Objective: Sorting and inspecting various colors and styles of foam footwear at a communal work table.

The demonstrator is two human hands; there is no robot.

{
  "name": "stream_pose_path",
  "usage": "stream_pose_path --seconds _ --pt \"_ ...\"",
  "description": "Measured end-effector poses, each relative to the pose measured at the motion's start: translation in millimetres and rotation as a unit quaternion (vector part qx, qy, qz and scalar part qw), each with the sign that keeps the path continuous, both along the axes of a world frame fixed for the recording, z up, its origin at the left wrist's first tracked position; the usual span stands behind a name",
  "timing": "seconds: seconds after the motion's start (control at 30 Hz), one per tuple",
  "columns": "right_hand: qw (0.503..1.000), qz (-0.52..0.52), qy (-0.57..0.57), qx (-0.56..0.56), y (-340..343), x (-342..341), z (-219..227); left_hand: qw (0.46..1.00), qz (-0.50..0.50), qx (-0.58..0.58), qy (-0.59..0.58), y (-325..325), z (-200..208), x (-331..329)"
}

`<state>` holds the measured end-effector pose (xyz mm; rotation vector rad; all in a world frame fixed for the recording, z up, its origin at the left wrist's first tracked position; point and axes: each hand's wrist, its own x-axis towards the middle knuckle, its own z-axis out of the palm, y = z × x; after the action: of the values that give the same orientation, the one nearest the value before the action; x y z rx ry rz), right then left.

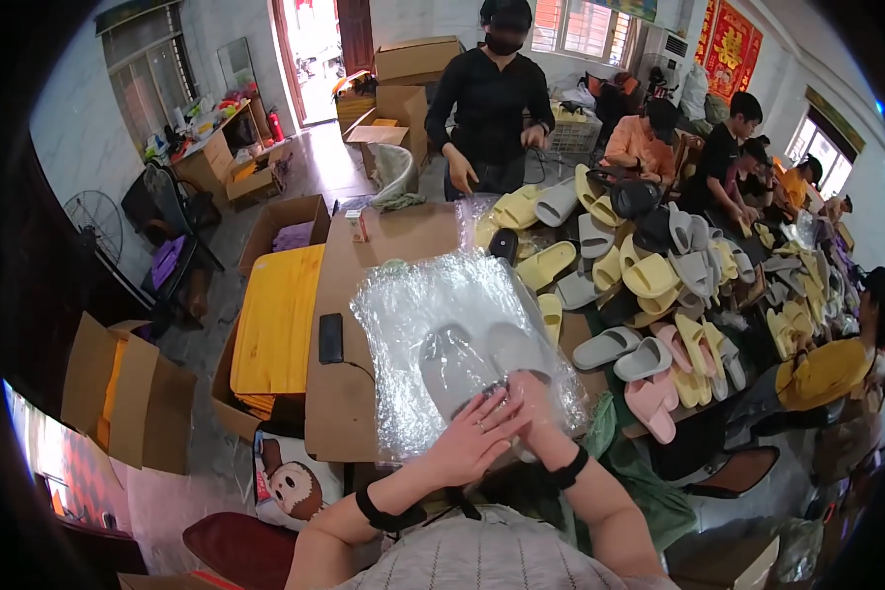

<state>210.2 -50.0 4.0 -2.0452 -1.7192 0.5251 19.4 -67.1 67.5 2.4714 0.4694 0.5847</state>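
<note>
Closest to me, the person's left hand (477,438) lies spread, fingers apart and flat, on top of a clear plastic bag (433,315), pressing it down near its open end. The right hand (526,398) is beside it, partly under the crinkled film, and I cannot tell whether its grip is closed on anything. Inside the bag, just beyond both hands, sits a pair of grey slippers (477,364), side by side with toes pointing away, on the brown bench (339,393). The film looks thin and slippery, so I judge the bag could crease or tear if the flat hand drags it, and the slippers could slide askew or out of the mouth if only one side is pinned. A black phone (330,337) lies on the bench to the left, well apart from the bag. Further left, an open carton holds yellow boards (277,320). To the right the bench carries a heap of loose slippers (649,285), yellow, grey and pink, near enough that one could be nudged off. Beyond, a person in black (490,108) stands at the far end, with others seated along the right and cardboard boxes (403,84) behind.
</note>
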Motion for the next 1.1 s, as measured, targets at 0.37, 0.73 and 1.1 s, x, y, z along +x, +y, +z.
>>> stream_pose_path --seconds 0.37,0.73,1.1 --pt "0.957 0.183 -0.044 0.220 -45.6 -18.9 23.0 0.998 0.018 -0.037 -0.041 27.7 -19.3 -57.3" --pt "0.987 0.000 0.118 0.113 -15.6 -3.0 87.5 0.935 0.332 -0.121 -0.032 63.1 -74.6 -59.0" --pt "0.988 -0.037 -0.031 0.147 57.4 -24.6 -6.5 0.944 0.321 -0.070 -0.022 62.9 -102.3 -50.5"
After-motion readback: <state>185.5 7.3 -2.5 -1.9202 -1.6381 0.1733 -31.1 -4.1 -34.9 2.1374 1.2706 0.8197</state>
